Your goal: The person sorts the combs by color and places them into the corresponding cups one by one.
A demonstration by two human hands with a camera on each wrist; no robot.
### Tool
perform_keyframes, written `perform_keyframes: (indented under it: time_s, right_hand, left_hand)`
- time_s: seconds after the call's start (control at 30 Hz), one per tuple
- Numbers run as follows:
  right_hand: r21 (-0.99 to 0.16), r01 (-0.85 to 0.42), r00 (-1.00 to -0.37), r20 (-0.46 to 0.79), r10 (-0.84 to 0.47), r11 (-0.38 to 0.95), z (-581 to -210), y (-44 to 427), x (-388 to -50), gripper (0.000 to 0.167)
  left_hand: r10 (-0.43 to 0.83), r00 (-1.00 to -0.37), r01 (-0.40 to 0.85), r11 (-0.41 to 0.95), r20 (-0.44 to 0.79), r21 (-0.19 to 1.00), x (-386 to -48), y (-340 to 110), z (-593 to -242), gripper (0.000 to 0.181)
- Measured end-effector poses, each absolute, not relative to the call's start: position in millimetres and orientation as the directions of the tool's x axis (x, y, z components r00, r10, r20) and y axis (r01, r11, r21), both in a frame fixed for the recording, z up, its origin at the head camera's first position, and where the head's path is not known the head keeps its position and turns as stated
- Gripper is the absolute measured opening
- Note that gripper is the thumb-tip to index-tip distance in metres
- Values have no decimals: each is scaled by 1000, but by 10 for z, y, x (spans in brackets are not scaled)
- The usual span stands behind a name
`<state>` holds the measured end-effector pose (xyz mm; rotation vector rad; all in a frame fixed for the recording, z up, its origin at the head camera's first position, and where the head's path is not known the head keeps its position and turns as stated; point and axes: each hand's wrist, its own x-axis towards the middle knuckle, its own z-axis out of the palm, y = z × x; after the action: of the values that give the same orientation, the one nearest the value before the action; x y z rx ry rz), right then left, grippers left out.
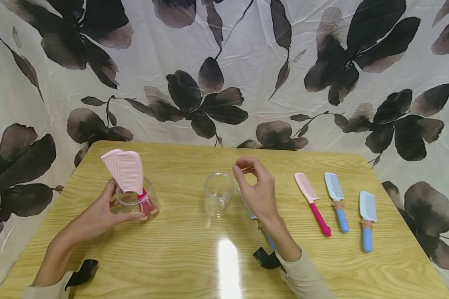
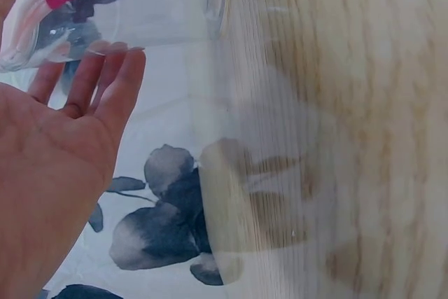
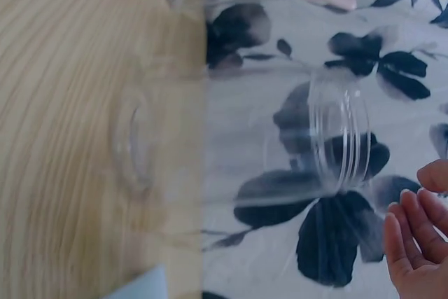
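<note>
At the left of the table, a clear jar [image 1: 155,195] holds pink combs [image 1: 131,170] with their heads up and their dark pink handles inside. My left hand [image 1: 101,214] grips this jar, thumb in front and fingers around the far side; the left wrist view shows those fingertips [image 2: 129,68] against the clear wall. A second clear jar [image 1: 218,195] stands upright in the middle with nothing in it. Just right of its rim, my right hand [image 1: 260,191] is raised with loosely curved fingers, holding nothing. Below it lies a blue comb [image 1: 271,241], partly hidden by the hand and wrist.
To the right lie a pink comb [image 1: 312,199] with a dark pink handle, a blue comb [image 1: 336,201] and another blue comb [image 1: 367,220]. Behind the wooden table [image 1: 179,257] hangs a floral cloth [image 1: 134,83].
</note>
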<state>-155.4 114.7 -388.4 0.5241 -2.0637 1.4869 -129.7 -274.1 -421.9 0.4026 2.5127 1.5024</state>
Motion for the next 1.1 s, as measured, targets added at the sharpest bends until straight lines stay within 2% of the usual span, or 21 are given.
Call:
perform_keyframes:
  time_s: [0.33, 0.6, 0.8, 1.1]
  right_hand:
    - [-751, -544, -796, 603, 54, 375, -3977, 1443, -1531, 17]
    - [-767, -464, -829, 553, 87, 443, -3818, 1578, -1376, 20]
    - [-775, -427, -843, 527, 104, 465, -4071, 1834, -1442, 23]
    - [-771, -342, -874, 471, 120, 537, -4290, 2231, -1490, 28]
  left_hand:
    - [318, -948, 133, 463, -25, 877, -1289, -2738, -4217, 102]
    - [318, -948, 133, 462, -24, 877, -1292, -2735, -4232, 99]
    - [313, -949, 131, 469, -26, 873, -1291, -2747, -4219, 103]
    - [314, -949, 139, 469, -18, 872, -1287, -2744, -4217, 97]
